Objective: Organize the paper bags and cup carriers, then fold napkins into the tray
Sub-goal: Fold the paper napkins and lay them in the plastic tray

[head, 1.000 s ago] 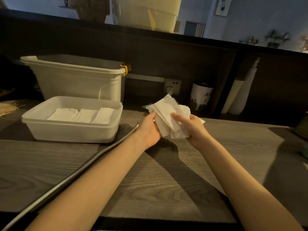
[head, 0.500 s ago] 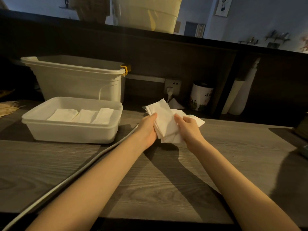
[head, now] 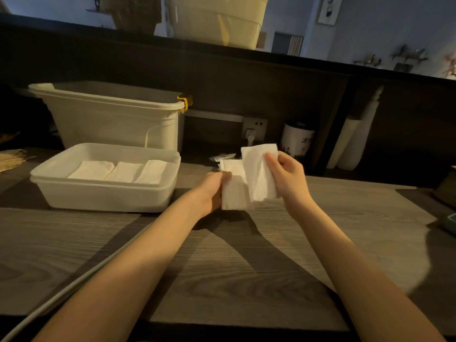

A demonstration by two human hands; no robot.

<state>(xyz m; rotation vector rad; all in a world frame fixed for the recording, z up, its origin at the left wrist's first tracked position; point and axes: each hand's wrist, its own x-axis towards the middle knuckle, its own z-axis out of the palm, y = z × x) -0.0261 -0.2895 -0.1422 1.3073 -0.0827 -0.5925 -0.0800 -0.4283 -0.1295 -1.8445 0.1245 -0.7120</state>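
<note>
My left hand (head: 213, 191) grips a small stack of white napkins (head: 234, 193) just above the wooden counter. My right hand (head: 286, 180) pinches a single white napkin (head: 259, 174), held upright and partly pulled away from the stack. To the left stands a shallow white plastic tray (head: 103, 196) with three folded napkins (head: 118, 170) laid side by side inside it. A clear plastic wrapper (head: 222, 157) lies on the counter behind the stack.
A tall white bin (head: 111, 119) with a yellow clip stands behind the tray. Brown paper bags (head: 12, 157) lie at the far left. A grey cable (head: 74, 285) runs across the counter. A white canister (head: 297, 141), a wall socket (head: 254, 128) and stacked cups (head: 350, 144) sit at the back.
My right hand has lifted one napkin off the stack and moved it up and to the right. The left hand has shifted slightly right with the remaining stack.
</note>
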